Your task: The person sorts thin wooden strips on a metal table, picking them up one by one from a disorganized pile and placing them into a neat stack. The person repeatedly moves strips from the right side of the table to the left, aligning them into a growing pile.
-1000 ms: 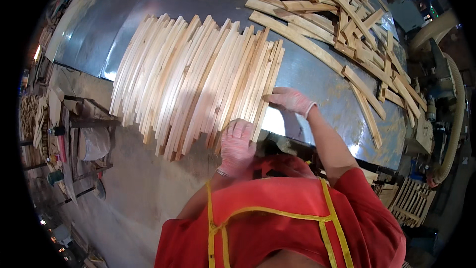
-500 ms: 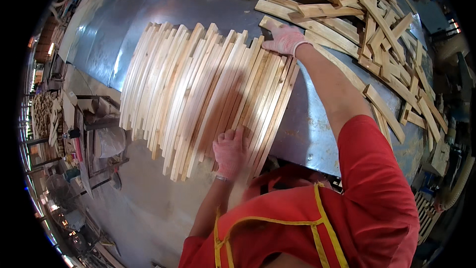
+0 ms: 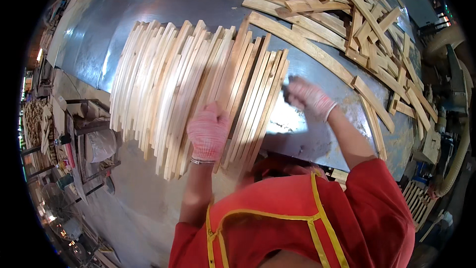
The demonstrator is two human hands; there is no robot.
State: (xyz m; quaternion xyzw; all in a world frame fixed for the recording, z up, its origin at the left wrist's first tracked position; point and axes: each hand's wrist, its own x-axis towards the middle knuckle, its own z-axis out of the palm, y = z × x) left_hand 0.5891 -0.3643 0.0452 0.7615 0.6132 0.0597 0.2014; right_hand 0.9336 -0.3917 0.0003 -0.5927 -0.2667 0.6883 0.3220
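Observation:
A row of pale wooden slats (image 3: 183,84) lies side by side on the grey metal table (image 3: 148,10), their near ends overhanging the front edge. My left hand (image 3: 208,131), in a pink knit glove, rests flat on the near ends of the middle slats. My right hand (image 3: 307,97), gloved the same and blurred, hovers over bare metal just right of the outermost slat (image 3: 270,99), fingers loosely curled, nothing visible in it. A long slat (image 3: 302,44) lies diagonally just beyond it.
A loose heap of wooden strips (image 3: 367,25) covers the table's far right. Machinery and a hose (image 3: 446,134) stand at the right. To the left, below the table, are a metal stand (image 3: 84,134) and stacked wood pieces (image 3: 37,124).
My right hand has come back from the far heap toward the right side of the slat row. My left hand stays on the near slat ends.

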